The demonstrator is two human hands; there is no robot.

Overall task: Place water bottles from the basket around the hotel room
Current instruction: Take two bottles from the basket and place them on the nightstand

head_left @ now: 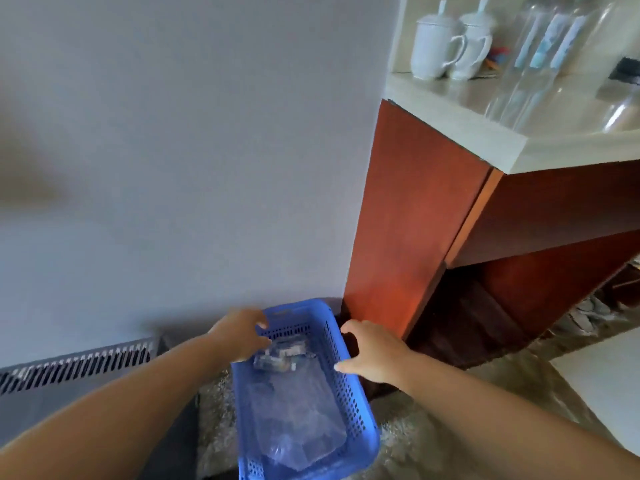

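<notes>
Your left hand (pixel 239 336) is at the left rim of the blue basket (pixel 349 393). Its fingers and thumb bend around the edge, but it is too blurry to tell if they hold on. Your right hand (pixel 372 355) is spread wide and holds nothing, with its thumb tip at the right rim. Water bottles (pixel 294 403) lie flat inside the basket. The basket sits on the floor by the wall (pixel 190 150), next to a brown cabinet (pixel 415 220). On its pale counter (pixel 450 95) stand two white cups (pixel 436 46) and some tall bottles (pixel 540 46).
</notes>
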